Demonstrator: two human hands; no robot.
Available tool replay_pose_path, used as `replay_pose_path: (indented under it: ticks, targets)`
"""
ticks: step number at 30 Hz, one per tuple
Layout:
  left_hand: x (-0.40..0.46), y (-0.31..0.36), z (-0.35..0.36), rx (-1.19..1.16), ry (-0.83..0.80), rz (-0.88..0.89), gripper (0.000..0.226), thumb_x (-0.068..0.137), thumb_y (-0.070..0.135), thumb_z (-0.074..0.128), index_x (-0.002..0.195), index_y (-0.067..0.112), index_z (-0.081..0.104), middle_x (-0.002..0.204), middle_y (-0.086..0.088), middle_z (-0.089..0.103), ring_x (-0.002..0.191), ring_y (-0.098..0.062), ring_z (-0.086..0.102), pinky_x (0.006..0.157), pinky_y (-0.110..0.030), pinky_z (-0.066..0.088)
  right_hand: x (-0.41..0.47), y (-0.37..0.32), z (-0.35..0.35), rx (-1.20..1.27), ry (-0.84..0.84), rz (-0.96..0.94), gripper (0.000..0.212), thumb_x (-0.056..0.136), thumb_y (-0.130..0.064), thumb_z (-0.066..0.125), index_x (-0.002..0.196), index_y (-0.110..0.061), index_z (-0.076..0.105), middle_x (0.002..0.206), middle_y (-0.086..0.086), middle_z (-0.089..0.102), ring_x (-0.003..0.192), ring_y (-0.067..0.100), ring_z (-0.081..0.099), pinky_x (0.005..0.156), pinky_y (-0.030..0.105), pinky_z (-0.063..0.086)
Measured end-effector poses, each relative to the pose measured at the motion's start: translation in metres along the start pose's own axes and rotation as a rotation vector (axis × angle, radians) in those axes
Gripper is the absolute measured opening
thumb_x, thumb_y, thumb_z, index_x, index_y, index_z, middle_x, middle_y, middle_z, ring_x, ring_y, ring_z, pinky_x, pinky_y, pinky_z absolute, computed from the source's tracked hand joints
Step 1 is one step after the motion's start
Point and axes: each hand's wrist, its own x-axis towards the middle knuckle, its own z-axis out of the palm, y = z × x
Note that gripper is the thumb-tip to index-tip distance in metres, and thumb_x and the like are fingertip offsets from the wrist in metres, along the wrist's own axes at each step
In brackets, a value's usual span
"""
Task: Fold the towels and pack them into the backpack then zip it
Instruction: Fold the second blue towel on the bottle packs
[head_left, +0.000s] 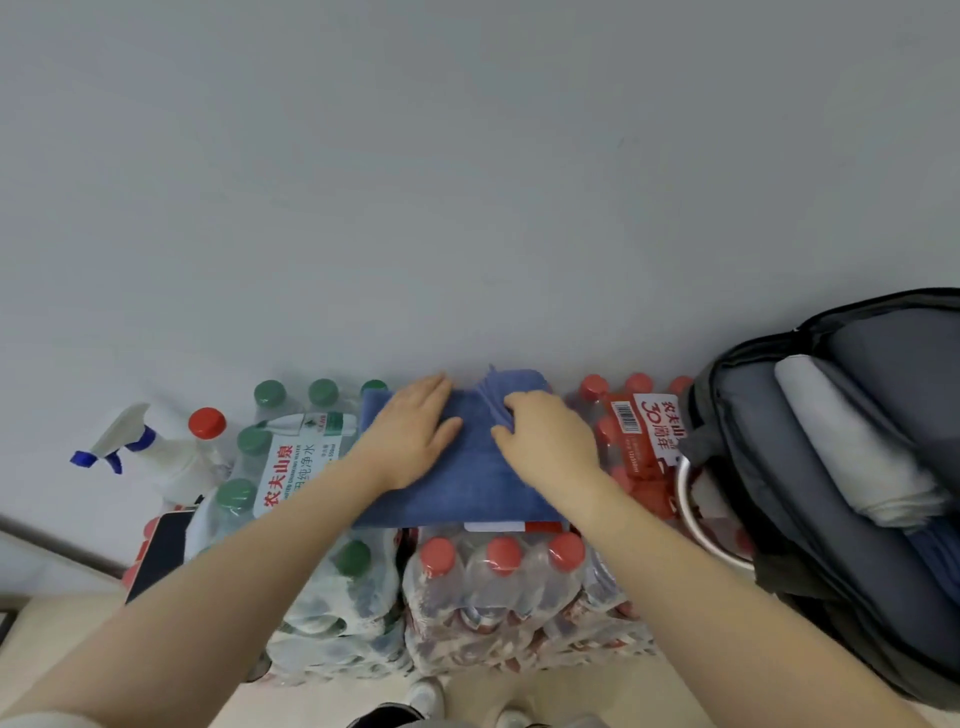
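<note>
while the left hand (410, 434) presses flat, fingers spread, on the blue towel (457, 483) atop the bottled-water packs (498, 587), the right hand (545, 441) pinches its far edge (folding underway); next, carry it right into the open backpack (779, 483).

A blue towel (467, 467) lies on shrink-wrapped packs of bottled water (498, 587); the left hand (410, 431) presses flat on it; the right hand (545, 441) pinches its folded edge; an open backpack (769, 467) at right holds a rolled white towel (852, 447).
</note>
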Motion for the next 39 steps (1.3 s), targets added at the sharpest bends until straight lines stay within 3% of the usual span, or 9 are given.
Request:
replay_pose_path:
  ticks: [9,14,19,24,30,33,35,37,39]
  targets:
    - [0.006,-0.040,-0.022,0.230,-0.103,-0.179,0.048,0.093,0.048,0.036,0.123,0.012,0.048,0.129,-0.008,0.051,0.125,-0.027,0.037,0.100,-0.039,0.033,-0.007,-0.028,0.026,-0.050,-0.022,-0.094,0.037,0.098,-0.033,0.035,0.097,-0.006,0.059,0.100,0.010,0.063,0.082,0.025,0.057,0.065,0.032,0.039]
    - [0.017,-0.040,-0.032,0.253,-0.172,-0.230,0.050,0.085,0.058,0.047,0.099,0.011,0.057,0.112,-0.012,0.060,0.115,-0.030,0.041,0.091,-0.037,0.034,-0.003,-0.006,0.036,0.044,0.043,-0.202,0.068,0.085,-0.047,0.015,0.122,-0.010,0.058,0.120,0.009,0.061,0.111,0.025,0.053,0.103,0.035,0.034]
    - [0.013,-0.056,-0.051,-0.090,-0.272,-0.341,0.044,0.065,0.052,0.073,0.084,0.016,0.058,0.096,-0.007,0.065,0.096,-0.027,0.057,0.083,-0.032,0.045,-0.005,-0.006,0.059,-0.236,-0.030,-0.156,0.091,0.071,-0.059,-0.008,0.149,-0.015,0.006,0.158,0.000,0.007,0.146,0.016,0.003,0.113,0.030,-0.010]
    - [-0.006,-0.056,-0.067,-0.188,-0.241,-0.292,0.020,0.085,0.025,0.060,0.073,0.021,0.046,0.078,-0.002,0.057,0.074,-0.022,0.053,0.068,-0.028,0.039,0.005,-0.009,0.067,-0.290,-0.013,-0.066,0.096,0.064,-0.059,-0.014,0.149,-0.016,-0.001,0.159,-0.001,0.001,0.146,0.015,-0.001,0.116,0.036,-0.008]
    - [-0.008,-0.034,-0.066,-1.073,-0.231,-0.405,0.006,0.092,0.013,0.051,0.096,0.012,0.048,0.063,-0.004,0.060,0.048,-0.011,0.058,0.053,-0.022,0.052,0.008,-0.011,0.069,-0.322,-0.048,-0.052,0.089,0.068,-0.057,-0.014,0.149,-0.019,-0.006,0.159,-0.003,-0.004,0.146,0.016,-0.005,0.116,0.038,-0.009]
    - [0.005,-0.008,-0.062,-1.241,-0.194,-0.350,0.007,0.091,0.015,0.054,0.090,0.008,0.050,0.054,-0.002,0.060,0.047,-0.012,0.056,0.048,-0.021,0.050,0.008,-0.006,0.060,0.098,-0.002,-0.053,0.075,0.084,-0.051,0.004,0.144,-0.015,0.031,0.155,0.003,0.020,0.144,0.018,0.015,0.118,0.036,0.006]
    - [0.013,0.013,-0.056,-1.268,-0.127,-0.356,0.021,0.090,0.014,0.057,0.107,0.006,0.047,0.053,-0.002,0.061,0.042,-0.009,0.057,0.043,-0.020,0.049,0.005,-0.003,0.048,0.621,0.182,0.022,0.037,0.097,-0.027,0.030,0.109,-0.012,0.061,0.132,0.007,0.048,0.123,0.019,0.043,0.109,0.030,0.028]
    - [0.019,0.032,-0.046,-1.245,-0.091,-0.325,0.049,0.089,0.012,0.057,0.131,0.007,0.031,0.060,-0.007,0.060,0.038,-0.007,0.056,0.042,-0.019,0.050,0.006,0.004,0.035,0.788,0.318,0.235,0.026,0.096,-0.017,0.039,0.079,-0.017,0.058,0.102,0.005,0.058,0.093,0.015,0.053,0.092,0.034,0.040]
    - [0.021,0.045,-0.032,-1.178,-0.109,-0.243,0.070,0.090,0.013,0.055,0.143,0.014,0.010,0.067,-0.007,0.061,0.043,-0.007,0.059,0.049,-0.020,0.052,0.006,0.010,0.024,0.918,0.225,0.418,0.029,0.087,-0.045,0.046,0.073,-0.022,0.057,0.091,0.004,0.062,0.086,0.019,0.058,0.088,0.039,0.044]
